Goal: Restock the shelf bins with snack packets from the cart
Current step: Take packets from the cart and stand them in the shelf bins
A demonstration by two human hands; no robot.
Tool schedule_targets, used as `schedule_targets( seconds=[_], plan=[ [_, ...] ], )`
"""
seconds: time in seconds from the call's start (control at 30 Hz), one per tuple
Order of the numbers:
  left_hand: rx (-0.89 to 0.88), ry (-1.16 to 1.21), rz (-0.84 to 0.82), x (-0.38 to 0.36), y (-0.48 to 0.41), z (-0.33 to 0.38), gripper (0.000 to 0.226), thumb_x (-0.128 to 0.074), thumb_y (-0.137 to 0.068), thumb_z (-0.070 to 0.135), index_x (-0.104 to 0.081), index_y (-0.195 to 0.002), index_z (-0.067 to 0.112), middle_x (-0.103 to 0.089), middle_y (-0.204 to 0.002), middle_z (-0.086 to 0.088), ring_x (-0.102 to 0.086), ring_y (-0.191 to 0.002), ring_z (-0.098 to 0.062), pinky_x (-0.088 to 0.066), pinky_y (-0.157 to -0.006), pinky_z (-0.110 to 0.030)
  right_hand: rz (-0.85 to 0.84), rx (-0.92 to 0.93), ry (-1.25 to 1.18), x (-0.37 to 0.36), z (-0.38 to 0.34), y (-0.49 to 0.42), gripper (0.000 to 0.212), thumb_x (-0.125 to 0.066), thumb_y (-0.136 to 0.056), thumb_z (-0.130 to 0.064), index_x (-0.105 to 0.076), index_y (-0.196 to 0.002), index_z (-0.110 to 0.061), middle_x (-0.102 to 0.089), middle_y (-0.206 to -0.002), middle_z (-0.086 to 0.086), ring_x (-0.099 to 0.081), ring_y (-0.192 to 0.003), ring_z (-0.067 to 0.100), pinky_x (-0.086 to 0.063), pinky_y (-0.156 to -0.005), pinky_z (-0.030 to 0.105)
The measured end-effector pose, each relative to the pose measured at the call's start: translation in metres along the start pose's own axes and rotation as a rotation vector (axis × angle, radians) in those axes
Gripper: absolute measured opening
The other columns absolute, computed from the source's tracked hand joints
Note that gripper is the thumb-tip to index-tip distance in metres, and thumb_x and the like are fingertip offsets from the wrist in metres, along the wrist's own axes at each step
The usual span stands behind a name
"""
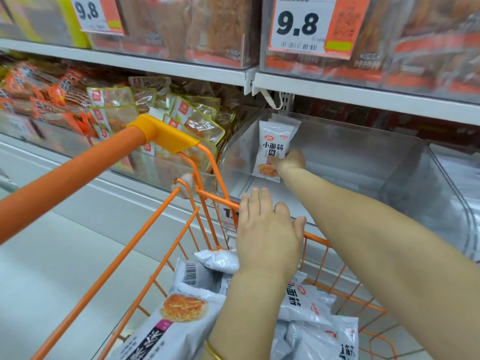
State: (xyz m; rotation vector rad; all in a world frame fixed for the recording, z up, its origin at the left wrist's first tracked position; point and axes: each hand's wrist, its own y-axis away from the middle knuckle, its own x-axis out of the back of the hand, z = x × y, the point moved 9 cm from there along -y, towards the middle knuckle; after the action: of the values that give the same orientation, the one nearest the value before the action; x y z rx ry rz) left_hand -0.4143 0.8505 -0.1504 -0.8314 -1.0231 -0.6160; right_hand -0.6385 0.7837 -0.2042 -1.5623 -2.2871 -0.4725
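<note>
From the head camera, the right hand (pixel 288 161) reaches into a clear plastic shelf bin (pixel 350 162) and grips a small white snack packet (pixel 274 149) near its lower edge, the thumb lying across the front and the other fingers hidden behind it. The packet stands upright against the bin's left inner wall, with at least one more white packet just behind it; the rest of the bin floor shows bare. The left hand (pixel 267 232) is over the far rim of the orange wire cart (pixel 161 255), its fingers loosely spread and extended, holding nothing; whether the palm touches the rim I cannot tell. A thin gold bangle (pixel 213 353) circles the left wrist. Inside the cart, under the left forearm, lies a heap of white packets (pixel 306 310) of the same printing, and a larger bag (pixel 179 315) with a picture of orange shreds rests at the near end. The cart's orange handle (pixel 78 172) slants across the left of the frame, ending in a yellow corner piece (pixel 166 133). To the left of the clear bin, a neighbouring bin holds transparent yellow-edged pouches (pixel 197 120), and further left are orange-labelled packs (pixel 44 100). On the shelf above, two price tags (pixel 304 24) read 9.8.
</note>
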Motion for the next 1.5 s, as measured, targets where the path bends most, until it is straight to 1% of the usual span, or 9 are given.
schedule_targets(
  seconds=[0.37, 0.5, 0.63, 0.77, 0.97, 1.07, 1.17, 1.33, 1.5],
  plan=[
    [-0.008, 0.026, -0.024, 0.004, 0.001, 0.001, 0.093, 0.010, -0.072, 0.052, -0.052, -0.128, 0.009, -0.028, -0.150, -0.018, -0.017, -0.142, -0.029, -0.001, -0.116, -0.041, -0.088, 0.068, 0.197, -0.016, -0.001, -0.011, 0.061, -0.073, -0.076, -0.040, -0.049, -0.122, -0.007, -0.058, -0.123, 0.012, -0.058, -0.110, 0.030, -0.051, -0.090, 0.045],
    [0.018, -0.030, -0.140, -0.003, 0.001, -0.001, 0.066, -0.007, -0.095, 0.052, -0.040, -0.137, 0.012, -0.013, -0.156, -0.013, -0.003, -0.144, -0.024, 0.007, -0.116, -0.037, -0.078, 0.022, 0.168, -0.009, 0.004, -0.010, 0.068, -0.077, -0.071, -0.040, -0.047, -0.122, -0.007, -0.058, -0.121, 0.009, -0.060, -0.106, 0.029, -0.055, -0.083, 0.046],
    [-0.001, -0.015, -0.086, 0.001, 0.001, 0.001, 0.097, 0.016, -0.069, 0.052, -0.044, -0.133, 0.012, -0.019, -0.154, -0.014, -0.009, -0.144, -0.025, 0.004, -0.116, -0.038, -0.082, 0.012, 0.144, -0.004, 0.008, -0.009, 0.069, -0.082, -0.067, -0.037, -0.049, -0.120, -0.008, -0.060, -0.120, 0.009, -0.060, -0.106, 0.028, -0.056, -0.082, 0.045],
    [0.020, -0.045, -0.154, -0.003, 0.001, -0.002, 0.064, -0.009, -0.096, 0.051, -0.037, -0.139, 0.012, -0.014, -0.155, -0.013, -0.004, -0.144, -0.025, 0.005, -0.116, -0.038, -0.147, -0.023, 0.055, -0.001, 0.008, 0.002, 0.068, -0.087, -0.061, -0.029, -0.051, -0.115, -0.009, -0.064, -0.115, 0.007, -0.062, -0.105, 0.027, -0.057, -0.081, 0.044],
    [0.029, -0.007, -0.176, -0.001, 0.001, -0.002, 0.059, -0.012, -0.098, 0.047, -0.035, -0.140, 0.013, -0.016, -0.154, -0.012, -0.007, -0.143, -0.023, 0.004, -0.115, -0.036, -0.128, 0.218, 0.164, 0.056, -0.043, 0.070, 0.025, -0.067, -0.084, -0.007, -0.051, -0.102, -0.001, -0.056, -0.092, 0.002, -0.060, -0.096, 0.024, -0.053, -0.088, 0.042],
    [0.044, 0.069, -0.139, 0.006, -0.001, -0.004, 0.054, -0.018, -0.097, 0.043, -0.041, -0.135, 0.012, -0.029, -0.148, -0.011, -0.020, -0.138, -0.026, -0.006, -0.114, -0.035, -0.122, 0.393, 0.109, 0.107, -0.067, 0.136, 0.020, -0.061, -0.084, 0.002, -0.052, -0.100, -0.005, -0.050, -0.079, 0.001, -0.061, -0.073, 0.019, -0.058, -0.068, 0.039],
    [0.070, 0.167, -0.055, 0.019, -0.004, -0.009, 0.035, -0.042, -0.097, 0.024, -0.047, -0.129, 0.010, -0.044, -0.136, -0.010, -0.036, -0.127, -0.027, -0.024, -0.105, -0.034, -0.344, 0.468, 0.255, 0.123, -0.057, 0.202, 0.014, -0.062, -0.084, 0.003, -0.057, -0.086, -0.011, -0.061, -0.075, 0.005, -0.067, -0.066, 0.019, -0.059, -0.057, 0.034],
    [0.110, 0.279, 0.030, 0.032, -0.001, -0.013, 0.033, -0.046, -0.094, 0.013, -0.051, -0.126, 0.006, -0.051, -0.129, -0.013, -0.042, -0.121, -0.030, -0.031, -0.102, -0.037, -0.751, 0.517, 0.878, 0.088, 0.009, 0.264, 0.037, -0.072, -0.078, -0.038, -0.061, -0.108, -0.021, -0.063, -0.097, -0.005, -0.058, -0.084, 0.010, -0.049, -0.079, 0.027],
    [0.104, 0.333, 0.089, 0.042, 0.006, -0.013, 0.034, -0.047, -0.094, 0.012, -0.053, -0.126, 0.009, -0.052, -0.129, -0.011, -0.045, -0.118, -0.028, -0.036, -0.100, -0.037, -0.804, 0.528, 1.097, 0.079, 0.045, 0.278, 0.036, -0.065, -0.082, -0.036, -0.052, -0.113, -0.023, -0.058, -0.112, -0.002, -0.053, -0.097, 0.018, -0.049, -0.083, 0.035]
  ],
)
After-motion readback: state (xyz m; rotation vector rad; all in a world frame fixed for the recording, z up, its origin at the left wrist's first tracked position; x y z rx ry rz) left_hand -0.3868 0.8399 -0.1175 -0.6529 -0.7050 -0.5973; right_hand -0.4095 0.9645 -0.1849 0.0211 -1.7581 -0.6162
